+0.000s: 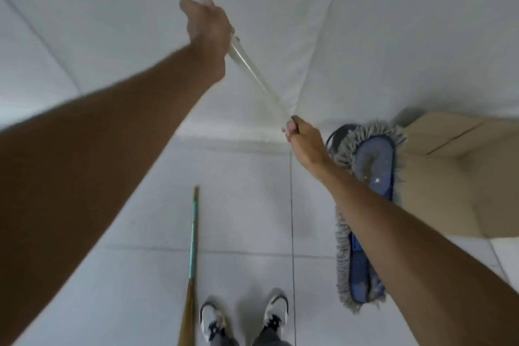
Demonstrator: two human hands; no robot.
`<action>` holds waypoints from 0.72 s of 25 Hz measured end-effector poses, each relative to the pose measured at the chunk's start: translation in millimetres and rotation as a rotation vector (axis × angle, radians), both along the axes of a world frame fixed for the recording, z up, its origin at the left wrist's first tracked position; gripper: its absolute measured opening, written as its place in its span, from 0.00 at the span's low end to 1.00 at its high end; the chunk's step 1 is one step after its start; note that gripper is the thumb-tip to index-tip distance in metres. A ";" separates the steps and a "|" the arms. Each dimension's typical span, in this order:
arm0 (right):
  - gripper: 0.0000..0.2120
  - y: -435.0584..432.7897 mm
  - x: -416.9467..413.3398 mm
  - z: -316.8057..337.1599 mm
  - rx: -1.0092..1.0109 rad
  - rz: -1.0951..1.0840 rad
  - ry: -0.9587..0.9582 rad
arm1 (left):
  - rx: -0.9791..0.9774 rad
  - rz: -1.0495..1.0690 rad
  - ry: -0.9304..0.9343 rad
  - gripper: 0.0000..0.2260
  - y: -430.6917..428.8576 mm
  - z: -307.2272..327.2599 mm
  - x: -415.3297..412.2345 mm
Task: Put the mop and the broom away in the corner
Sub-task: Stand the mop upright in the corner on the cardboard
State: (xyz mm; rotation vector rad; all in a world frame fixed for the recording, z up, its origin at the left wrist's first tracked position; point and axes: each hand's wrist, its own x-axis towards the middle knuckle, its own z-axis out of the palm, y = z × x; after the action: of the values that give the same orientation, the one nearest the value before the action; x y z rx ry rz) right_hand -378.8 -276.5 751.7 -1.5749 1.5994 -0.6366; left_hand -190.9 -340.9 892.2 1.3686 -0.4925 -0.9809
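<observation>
- Hands on a mop handle, seen from a head-worn camera looking down into a white room corner, with the person's two shoes (244, 317) at the bottom edge.
- The left hand (209, 34) is closed around the pale mop handle (247, 62) high up, arm stretched forward.
- The right hand (304, 143) is closed around the same handle lower down, fingers curled tight, near the line where the two walls meet.
- The handle runs slantwise from the top of the view, down and to the right, through both hands.
- The mop head (368, 205), a flat blue pad with a grey fringe, sits low on the right, partly hidden by the right forearm and close beside a cardboard box (463, 168). Whether it touches the floor cannot be told.
- The broom (192, 247) lies on the tiled floor (118, 233) just left of the shoes, untouched: a thin stick wrapped in teal, with straw-coloured bristles running out of the bottom edge.
- Handling, as a judgement: the mop handle looks stiff, smooth and light, but the wide head would make it bottom-heavy and prone to swing, so two spread hands suit it.
- The broom likely weighs little; its stick, above the bristles, seems the best place to hold, since the bristles would bend.
</observation>
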 end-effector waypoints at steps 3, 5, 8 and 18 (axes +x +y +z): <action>0.17 24.4 -71.9 94.0 -0.118 -0.156 -0.083 | -0.261 -0.139 -0.172 0.03 21.0 120.7 -84.6; 0.17 39.9 -125.9 146.7 -0.208 -0.189 -0.153 | -0.413 -0.241 -0.277 0.05 44.7 198.0 -149.6; 0.17 67.5 -200.4 187.8 -0.213 -0.217 -0.173 | -0.497 -0.459 -0.317 0.04 78.9 242.3 -222.5; 0.15 104.3 -372.9 183.6 -0.200 -0.364 -0.348 | -0.690 -0.781 -0.399 0.07 100.7 244.6 -454.4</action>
State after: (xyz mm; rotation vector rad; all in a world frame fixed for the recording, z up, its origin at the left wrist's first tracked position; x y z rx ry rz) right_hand -751.7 -172.2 935.3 -1.2265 1.5991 -1.2284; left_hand -645.3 -240.2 1136.8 0.7162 -1.5870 -0.9922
